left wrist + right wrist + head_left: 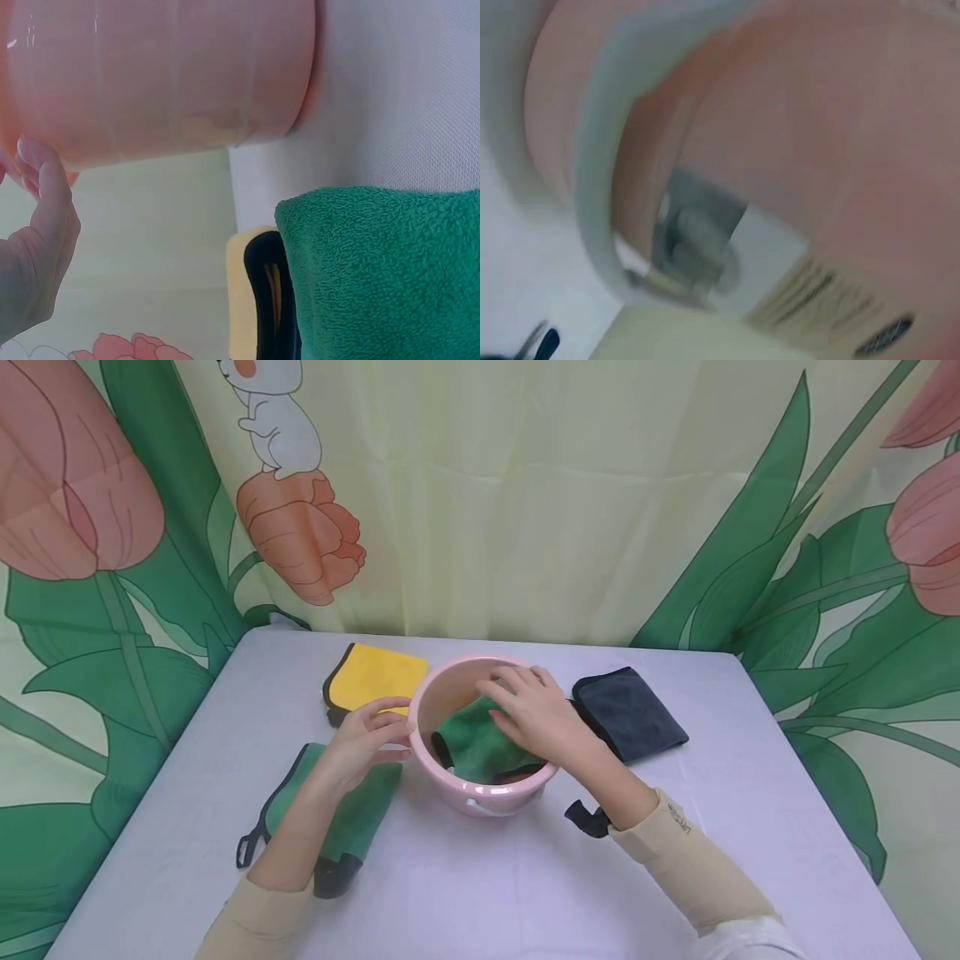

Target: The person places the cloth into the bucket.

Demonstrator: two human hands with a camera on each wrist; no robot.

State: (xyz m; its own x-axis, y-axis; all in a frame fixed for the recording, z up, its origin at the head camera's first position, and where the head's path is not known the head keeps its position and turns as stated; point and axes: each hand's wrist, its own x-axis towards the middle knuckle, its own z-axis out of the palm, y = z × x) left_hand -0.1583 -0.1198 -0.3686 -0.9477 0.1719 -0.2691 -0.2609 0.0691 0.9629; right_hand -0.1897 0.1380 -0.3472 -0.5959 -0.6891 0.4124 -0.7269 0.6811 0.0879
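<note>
Green cloth (474,739) in pink bucket (450,788). My left fingers (386,703), spread, touch bucket rim; right fingers (501,694) bend over cloth, grip unclear. Right-wrist view only: bucket's printed patch (769,256).

A glossy pink bucket (457,792) stands upright on the surface (450,893), its white handle (487,812) lowered nearside, the left hand (371,737) touching its rim. Inside, a dark-edged green cloth (478,739) lies bunched beneath the right hand (538,714).

A white table stands before a pale yellow curtain. Printed on it: a white cartoon animal atop an orange carrot, with pink tulips and green leaves at both sides.

Points placed: white table (600,902), curtain (525,527), animal (283,435), carrot (292,531), tulips (71,468), leaves (750,518).A white table (600,902) stands before a pale yellow curtain (525,527). Printed on it: a white cartoon animal (283,435) atop an orange carrot (292,531), with pink tulips (71,468) and green leaves (750,518) at both sides.
</note>
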